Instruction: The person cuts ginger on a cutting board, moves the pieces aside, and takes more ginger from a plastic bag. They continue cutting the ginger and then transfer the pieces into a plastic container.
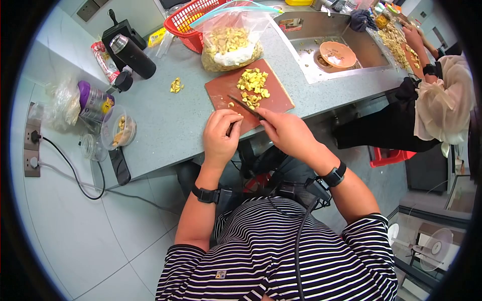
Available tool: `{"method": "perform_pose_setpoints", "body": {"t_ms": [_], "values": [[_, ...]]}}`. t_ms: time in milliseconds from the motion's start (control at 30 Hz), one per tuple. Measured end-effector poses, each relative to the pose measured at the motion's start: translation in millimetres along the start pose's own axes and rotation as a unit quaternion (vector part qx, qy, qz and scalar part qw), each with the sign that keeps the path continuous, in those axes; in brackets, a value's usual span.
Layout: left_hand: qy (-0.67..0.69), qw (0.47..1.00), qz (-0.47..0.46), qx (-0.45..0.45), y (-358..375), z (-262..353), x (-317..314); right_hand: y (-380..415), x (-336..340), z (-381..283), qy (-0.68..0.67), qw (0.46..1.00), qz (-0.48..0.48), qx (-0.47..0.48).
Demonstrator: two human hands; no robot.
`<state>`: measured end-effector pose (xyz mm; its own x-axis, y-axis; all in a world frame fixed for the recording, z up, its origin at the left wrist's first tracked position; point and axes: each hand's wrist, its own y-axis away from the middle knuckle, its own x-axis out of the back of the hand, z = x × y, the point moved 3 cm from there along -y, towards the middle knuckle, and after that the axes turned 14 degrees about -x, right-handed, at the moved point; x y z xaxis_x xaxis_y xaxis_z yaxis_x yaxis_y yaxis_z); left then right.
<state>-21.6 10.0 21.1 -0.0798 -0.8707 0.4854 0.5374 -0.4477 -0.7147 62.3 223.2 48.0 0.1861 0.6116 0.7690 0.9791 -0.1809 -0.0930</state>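
Note:
My right hand [285, 129] is wrapped round the handle of a knife [246, 106], whose dark blade points up and left over the reddish-brown cutting board [221, 90]. At the board's near left edge, my left hand [221, 133] is closed in a pinch; a small pale bit shows at its fingertips, too small to name. Chopped yellow pieces [252, 80] are heaped on the board beyond the blade. A few more pieces [176, 85] lie on the counter to the left. Behind the board stands a zip bag [232, 47] filled with similar pieces.
A black thermos [133, 56], a tub [118, 128], a tin [95, 103] and a phone [119, 166] are at the left. A red basket [188, 22] stands behind. Right of the board, the sink [311, 42] holds an orange bowl [338, 54]. Another person [444, 100] works at the far right.

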Motion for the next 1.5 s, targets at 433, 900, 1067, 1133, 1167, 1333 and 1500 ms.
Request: {"method": "perform_pose_setpoints", "body": {"t_ms": [433, 900, 1067, 1133, 1167, 1333, 1500], "values": [[-0.008, 1.0, -0.001, -0.014, -1, 1, -1, -8, -3, -1, 0.049, 0.997, -0.026, -0.051], [-0.021, 0.999, 0.021, 0.031, 1, -2, -6, 9, -4, -9, -0.056, 0.997, -0.041, -0.033], [-0.028, 0.999, 0.021, 0.012, 2, -4, -7, 18, -13, -4, -0.06, 0.997, -0.033, -0.021], [-0.035, 0.999, 0.021, 0.01, 2, -4, -6, 20, -14, -2, -0.057, 0.998, -0.032, -0.016], [-0.035, 0.999, 0.021, 0.01, 2, -4, -6, 21, -14, -2, -0.055, 0.998, -0.035, -0.018], [-0.03, 0.999, 0.019, 0.023, 3, -6, -7, 25, -9, -5, -0.034, 0.997, -0.063, -0.04], [-0.04, 0.999, 0.015, 0.019, 2, -5, -7, 28, -6, -6, -0.041, 0.997, -0.06, -0.039]]}}
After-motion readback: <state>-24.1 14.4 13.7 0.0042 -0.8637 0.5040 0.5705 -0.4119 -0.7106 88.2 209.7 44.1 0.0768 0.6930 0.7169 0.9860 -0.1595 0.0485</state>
